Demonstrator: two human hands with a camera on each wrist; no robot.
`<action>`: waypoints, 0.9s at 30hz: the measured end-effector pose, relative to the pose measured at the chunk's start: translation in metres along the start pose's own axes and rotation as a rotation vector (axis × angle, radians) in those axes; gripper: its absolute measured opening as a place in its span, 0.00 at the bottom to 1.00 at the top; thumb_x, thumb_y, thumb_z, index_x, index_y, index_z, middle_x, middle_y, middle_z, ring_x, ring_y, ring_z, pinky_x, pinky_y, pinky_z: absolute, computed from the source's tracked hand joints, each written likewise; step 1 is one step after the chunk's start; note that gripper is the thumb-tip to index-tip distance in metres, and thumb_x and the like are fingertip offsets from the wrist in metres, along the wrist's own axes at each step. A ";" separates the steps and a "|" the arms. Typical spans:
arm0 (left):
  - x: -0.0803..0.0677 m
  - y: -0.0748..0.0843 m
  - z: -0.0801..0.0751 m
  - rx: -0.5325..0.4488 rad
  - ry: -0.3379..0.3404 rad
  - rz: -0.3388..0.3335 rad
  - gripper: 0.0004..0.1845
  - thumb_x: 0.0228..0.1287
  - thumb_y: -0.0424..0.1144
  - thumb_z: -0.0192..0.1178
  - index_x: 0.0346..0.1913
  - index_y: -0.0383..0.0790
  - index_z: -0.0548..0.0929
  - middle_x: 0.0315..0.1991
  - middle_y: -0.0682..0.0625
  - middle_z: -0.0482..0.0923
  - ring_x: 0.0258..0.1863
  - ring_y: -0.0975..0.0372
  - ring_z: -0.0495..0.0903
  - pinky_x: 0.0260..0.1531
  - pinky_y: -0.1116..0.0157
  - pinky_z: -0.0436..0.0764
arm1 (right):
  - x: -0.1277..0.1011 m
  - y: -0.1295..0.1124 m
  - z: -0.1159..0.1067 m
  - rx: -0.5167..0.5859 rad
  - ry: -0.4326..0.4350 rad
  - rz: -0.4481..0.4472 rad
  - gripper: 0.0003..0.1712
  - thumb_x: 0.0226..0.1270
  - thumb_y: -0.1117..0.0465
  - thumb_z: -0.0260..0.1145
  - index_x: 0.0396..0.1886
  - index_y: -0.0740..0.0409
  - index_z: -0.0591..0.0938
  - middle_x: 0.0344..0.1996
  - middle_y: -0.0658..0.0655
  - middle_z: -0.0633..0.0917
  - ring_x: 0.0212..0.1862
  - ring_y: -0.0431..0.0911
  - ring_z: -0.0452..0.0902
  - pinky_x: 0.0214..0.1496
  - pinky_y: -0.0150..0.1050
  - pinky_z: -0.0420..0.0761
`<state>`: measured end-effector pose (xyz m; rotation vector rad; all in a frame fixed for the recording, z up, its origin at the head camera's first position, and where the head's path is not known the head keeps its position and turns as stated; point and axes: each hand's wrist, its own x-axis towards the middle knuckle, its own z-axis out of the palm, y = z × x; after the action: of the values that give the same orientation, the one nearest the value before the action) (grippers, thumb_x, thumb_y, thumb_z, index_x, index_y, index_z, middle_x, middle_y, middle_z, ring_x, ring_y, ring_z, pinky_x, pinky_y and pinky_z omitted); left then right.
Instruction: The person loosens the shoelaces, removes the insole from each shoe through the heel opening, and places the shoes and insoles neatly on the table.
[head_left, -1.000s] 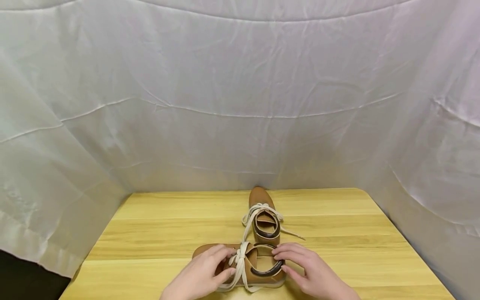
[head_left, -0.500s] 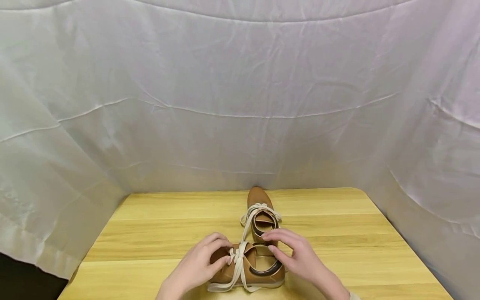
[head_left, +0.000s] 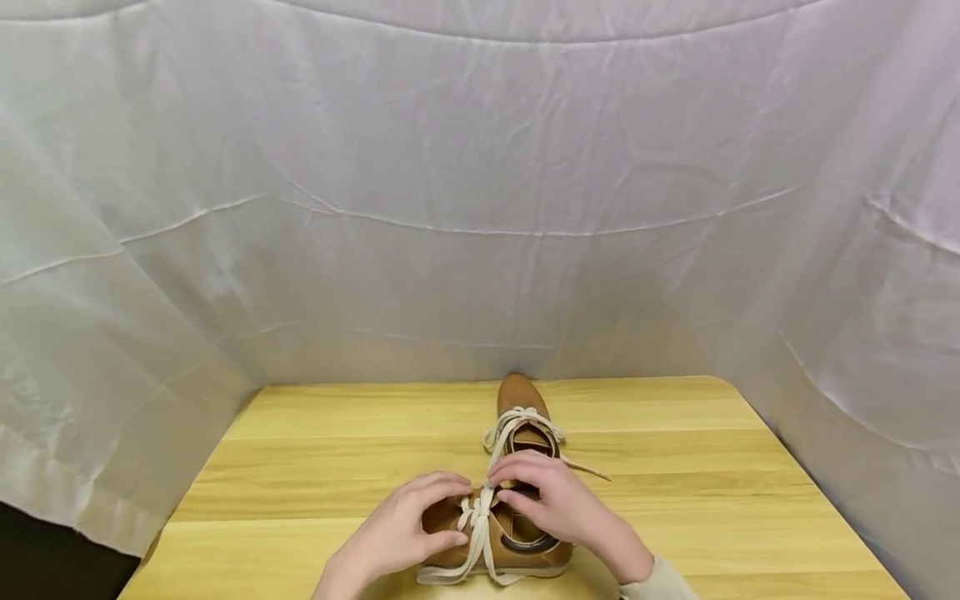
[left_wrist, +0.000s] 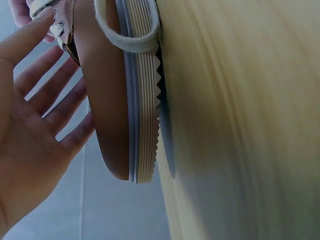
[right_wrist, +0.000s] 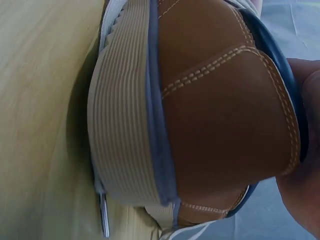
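White wrinkled cloth (head_left: 480, 208) hangs behind and on both sides, and a pale wooden desk (head_left: 315, 450) fills the lower part of the head view. Right at the near edge of that desk lies the near shoe (head_left: 495, 533), tan leather with a ribbed pale sole, lying across the view with its toe to the left and its dark-rimmed opening to the right. Its cream laces (head_left: 480, 521) cross over the tongue and loop down over the sole on the near side.

Left hand (head_left: 401, 533) is on the toe end, fingers curved over the upper, thumb and forefinger up against the laces; whether they actually pinch a lace, the pictures do not settle. On the left wrist view the palm (left_wrist: 30, 145) lies spread beside the toe, fingers fairly straight. Right hand (head_left: 558, 504) covers the shoe's opening from the right, fingertips curled in at the lace crossing, thumb over the collar.

Just beyond, touching or nearly so, stands the far shoe (head_left: 522, 425), toe pointing away, its own laces tied loosely, one end trailing right across the desk.
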<state>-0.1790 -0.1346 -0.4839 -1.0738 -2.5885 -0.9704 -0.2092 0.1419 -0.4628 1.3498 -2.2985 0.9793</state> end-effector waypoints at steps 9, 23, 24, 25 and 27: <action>0.006 0.002 0.002 -0.015 -0.012 0.028 0.26 0.60 0.46 0.77 0.62 0.51 0.84 0.62 0.59 0.81 0.62 0.61 0.80 0.64 0.55 0.79 | 0.003 0.001 0.002 0.001 -0.061 0.016 0.10 0.71 0.66 0.70 0.49 0.51 0.88 0.48 0.46 0.88 0.52 0.40 0.84 0.56 0.41 0.84; 0.008 0.000 0.005 -0.013 -0.020 0.031 0.25 0.59 0.46 0.77 0.61 0.52 0.85 0.61 0.60 0.80 0.61 0.62 0.80 0.63 0.56 0.80 | 0.002 0.000 0.004 0.010 -0.051 -0.001 0.08 0.71 0.66 0.70 0.46 0.50 0.88 0.44 0.45 0.87 0.48 0.36 0.83 0.52 0.32 0.84; 0.007 0.000 0.005 -0.010 -0.021 0.030 0.26 0.59 0.46 0.77 0.61 0.52 0.85 0.61 0.60 0.80 0.61 0.62 0.80 0.63 0.56 0.80 | 0.002 0.000 0.004 0.010 -0.049 -0.005 0.08 0.71 0.66 0.70 0.46 0.50 0.88 0.43 0.45 0.87 0.47 0.36 0.83 0.52 0.32 0.84; 0.007 -0.001 0.005 -0.009 -0.023 0.027 0.26 0.59 0.46 0.77 0.61 0.52 0.85 0.62 0.60 0.80 0.61 0.62 0.80 0.63 0.55 0.80 | 0.002 0.000 0.004 0.010 -0.044 -0.013 0.08 0.71 0.66 0.70 0.46 0.50 0.88 0.43 0.45 0.87 0.47 0.36 0.83 0.52 0.31 0.83; 0.007 -0.001 0.005 -0.010 -0.026 0.021 0.26 0.59 0.46 0.78 0.61 0.52 0.85 0.62 0.60 0.80 0.62 0.62 0.79 0.63 0.55 0.79 | 0.002 0.000 0.004 0.010 -0.034 -0.025 0.08 0.71 0.66 0.70 0.46 0.50 0.88 0.43 0.45 0.87 0.47 0.36 0.83 0.51 0.30 0.83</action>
<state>-0.1843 -0.1275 -0.4853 -1.1220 -2.5903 -0.9719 -0.2101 0.1378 -0.4651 1.4071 -2.2984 0.9689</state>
